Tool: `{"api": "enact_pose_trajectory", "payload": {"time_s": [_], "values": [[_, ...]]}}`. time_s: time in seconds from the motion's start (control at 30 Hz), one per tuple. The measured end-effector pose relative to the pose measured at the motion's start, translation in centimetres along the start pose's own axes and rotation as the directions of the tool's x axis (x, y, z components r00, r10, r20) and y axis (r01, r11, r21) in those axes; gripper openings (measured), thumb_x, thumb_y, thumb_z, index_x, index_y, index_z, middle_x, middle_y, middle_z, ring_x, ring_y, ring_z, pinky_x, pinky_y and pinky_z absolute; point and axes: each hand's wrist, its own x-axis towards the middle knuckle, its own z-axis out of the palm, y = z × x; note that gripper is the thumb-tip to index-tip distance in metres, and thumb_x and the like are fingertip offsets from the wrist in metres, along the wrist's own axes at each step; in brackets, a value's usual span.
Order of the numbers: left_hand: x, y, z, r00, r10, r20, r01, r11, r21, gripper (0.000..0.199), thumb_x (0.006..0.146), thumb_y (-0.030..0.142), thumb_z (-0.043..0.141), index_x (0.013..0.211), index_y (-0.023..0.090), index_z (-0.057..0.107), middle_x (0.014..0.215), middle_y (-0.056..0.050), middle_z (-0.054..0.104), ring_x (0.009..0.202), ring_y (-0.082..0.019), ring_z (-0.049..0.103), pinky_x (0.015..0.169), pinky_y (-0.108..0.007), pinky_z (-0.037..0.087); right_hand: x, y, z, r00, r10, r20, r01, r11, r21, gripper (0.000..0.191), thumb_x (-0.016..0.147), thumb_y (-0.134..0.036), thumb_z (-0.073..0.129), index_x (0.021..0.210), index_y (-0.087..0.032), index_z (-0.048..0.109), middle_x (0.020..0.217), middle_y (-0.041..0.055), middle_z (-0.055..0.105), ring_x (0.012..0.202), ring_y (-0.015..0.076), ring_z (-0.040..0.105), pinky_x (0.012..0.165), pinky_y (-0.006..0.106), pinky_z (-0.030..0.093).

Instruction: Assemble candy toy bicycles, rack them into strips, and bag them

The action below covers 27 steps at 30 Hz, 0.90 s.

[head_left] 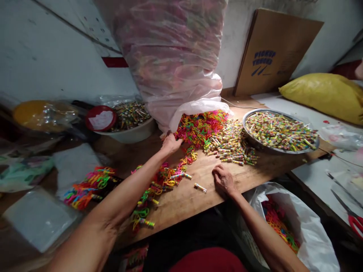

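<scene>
My left hand [171, 144] reaches to the lower left corner of the mouth of a large whitish plastic sack [176, 71]. Its fingers look closed on the sack's edge, though they are partly hidden. Bright rubbery loops [198, 126] in pink, yellow, green and orange spill out of that mouth onto the wooden table [187, 204]. My right hand [224, 178] rests on the tabletop with its fingers curled in; nothing shows in them. Just left of it lies a single small patterned tube [200, 187]. A heap of similar tubes [231, 145] sits beyond this hand, against the loops.
A metal basin [314, 145] full of tubes stands at right, a white tub [127, 134] at left. Below the table edge, right, is an open white bag [314, 226] with loops. Scissors [354, 223], a yellow sack [323, 92] and cardboard [278, 37] lie around. Loops with tubes [147, 200] lie under my left forearm.
</scene>
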Motion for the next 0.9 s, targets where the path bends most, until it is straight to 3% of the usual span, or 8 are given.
{"api": "enact_pose_trajectory", "payload": {"time_s": [0.1,0.17,0.33,0.43,0.53,0.67,0.77,0.9], "values": [[-3.7,-0.7,1.2,0.999,0.038,-0.023,-0.036,0.996,0.076,0.092,0.085,0.027,0.071,0.160,0.004,0.022,0.166,-0.027,0.026,0.154,-0.040,0.030,0.126,-0.052,0.029,-0.4,-0.3,-0.3,0.999,-0.035,0.003,0.035,0.997,-0.074,0.020,0.095,-0.016,0.045,0.094,-0.020,0.065,0.102,0.0075,0.065,0.091,0.0166,0.061,0.079,0.026,0.049],[-5.4,-0.8,1.9,0.991,0.131,0.013,-0.132,0.976,0.173,0.097,0.085,0.025,0.069,0.164,0.008,0.015,0.171,-0.022,0.013,0.158,-0.041,0.016,0.127,-0.056,0.022,0.3,-0.4,-0.3,0.998,-0.058,-0.003,0.057,0.986,-0.154,0.021,0.096,-0.018,0.046,0.101,-0.019,0.066,0.108,0.0099,0.066,0.095,0.0193,0.060,0.083,0.030,0.049],[-6.3,1.0,4.5,0.916,0.369,0.161,-0.400,0.796,0.455,0.080,0.092,0.028,0.062,0.164,0.021,0.027,0.173,-0.014,0.005,0.159,-0.044,0.006,0.125,-0.063,0.022,6.7,0.5,0.9,0.988,-0.153,0.003,0.143,0.915,-0.378,0.027,0.095,-0.023,0.051,0.117,-0.020,0.067,0.138,0.0139,0.060,0.129,0.0303,0.047,0.114,0.051,0.030],[-6.2,1.8,5.9,0.904,0.379,0.197,-0.426,0.765,0.484,0.075,0.092,0.030,0.063,0.161,0.022,0.035,0.173,-0.014,0.006,0.159,-0.044,0.004,0.125,-0.064,0.021,10.3,2.3,1.6,0.981,-0.193,0.016,0.178,0.870,-0.461,0.031,0.095,-0.028,0.054,0.122,-0.020,0.066,0.147,0.0145,0.054,0.140,0.0317,0.038,0.120,0.054,0.016],[-7.0,1.1,6.6,0.899,0.362,0.248,-0.438,0.757,0.484,0.075,0.089,0.029,0.067,0.158,0.021,0.041,0.173,-0.015,0.008,0.159,-0.043,0.004,0.126,-0.063,0.020,11.4,4.4,2.0,0.982,-0.187,0.004,0.164,0.849,-0.503,0.031,0.096,-0.031,0.052,0.123,-0.022,0.066,0.142,0.0125,0.059,0.139,0.0302,0.039,0.119,0.051,0.017],[-8.6,-1.3,5.8,0.917,0.268,0.294,-0.388,0.768,0.509,0.074,0.086,0.027,0.069,0.155,0.018,0.045,0.172,-0.018,0.012,0.159,-0.043,0.003,0.127,-0.063,0.016,10.6,5.9,2.2,0.988,-0.131,-0.080,0.069,0.844,-0.532,0.032,0.097,-0.030,0.048,0.123,-0.022,0.065,0.143,0.0122,0.059,0.138,0.0306,0.040,0.116,0.051,0.021],[-9.6,-2.5,4.0,0.942,0.190,0.277,-0.316,0.783,0.536,0.072,0.083,0.022,0.069,0.152,0.015,0.049,0.171,-0.019,0.016,0.159,-0.042,0.005,0.128,-0.061,0.015,10.2,5.9,2.2,0.982,-0.111,-0.155,0.010,0.843,-0.538,0.032,0.096,-0.027,0.048,0.120,-0.018,0.066,0.138,0.0165,0.062,0.134,0.0328,0.044,0.114,0.053,0.023],[-10.9,-3.3,1.3,0.965,0.129,0.230,-0.235,0.814,0.531,0.072,0.079,0.022,0.070,0.149,0.015,0.053,0.171,-0.019,0.013,0.159,-0.041,0.002,0.128,-0.060,0.014,10.1,5.9,2.5,0.964,-0.170,-0.206,0.035,0.845,-0.534,0.029,0.093,-0.025,0.050,0.116,-0.019,0.067,0.132,0.0179,0.065,0.129,0.0351,0.049,0.114,0.057,0.024]]}}
